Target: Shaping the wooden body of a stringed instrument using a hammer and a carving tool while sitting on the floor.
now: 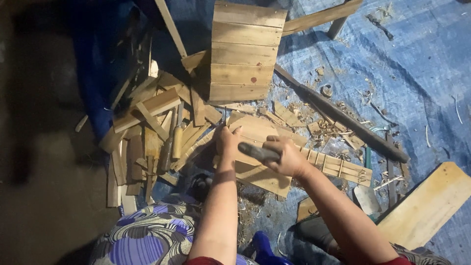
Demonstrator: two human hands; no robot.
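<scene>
My right hand is shut on the dark handle of a tool, which points left across a wooden slat piece. My left hand presses down on the wood just left of the tool, fingers closed near a thin metal pin or nail; whether it pinches that pin I cannot tell. Under both hands lies a narrow wooden frame with cross pieces, running to the right.
A small slatted wooden crate stands at the top centre. A heap of wood offcuts lies to the left. A long dark bar crosses the blue tarp. A pale plank lies at lower right.
</scene>
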